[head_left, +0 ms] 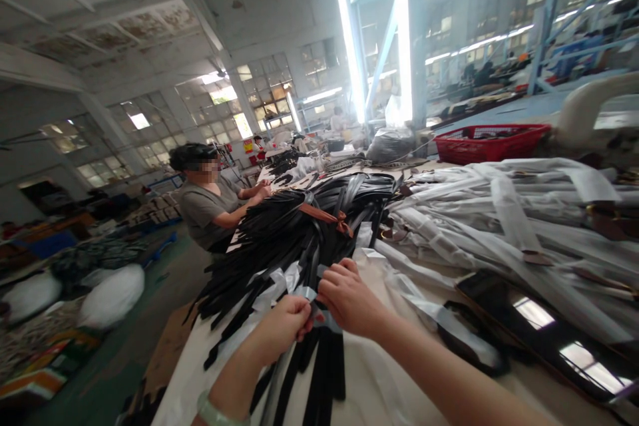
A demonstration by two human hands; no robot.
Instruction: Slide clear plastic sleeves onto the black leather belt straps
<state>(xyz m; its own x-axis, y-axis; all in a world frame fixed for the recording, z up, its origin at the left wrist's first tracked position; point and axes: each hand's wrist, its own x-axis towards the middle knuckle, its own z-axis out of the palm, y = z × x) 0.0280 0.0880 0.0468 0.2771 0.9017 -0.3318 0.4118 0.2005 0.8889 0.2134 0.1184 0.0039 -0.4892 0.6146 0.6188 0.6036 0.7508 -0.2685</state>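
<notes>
My left hand (287,321) and my right hand (352,296) meet over the near part of the table, both with fingers closed. A thin, whitish, see-through strip of wrapping (308,293) is pinched between them; whether a strap lies inside it is hidden by my fingers. Black straps (324,363) run under my hands toward the table's near edge. Beyond my fingers lies a large heap of black straps (269,229), part of it bound with a brown tie (342,221). Loose white wrapping (277,283) rests on the straps beside my left hand.
To the right are many white-wrapped straps (449,223), a dark glossy phone-like slab (544,326) and a red plastic basket (492,141). A co-worker (207,203) stands at the table's left side, hands at the heap. A grey bag (392,144) sits farther back.
</notes>
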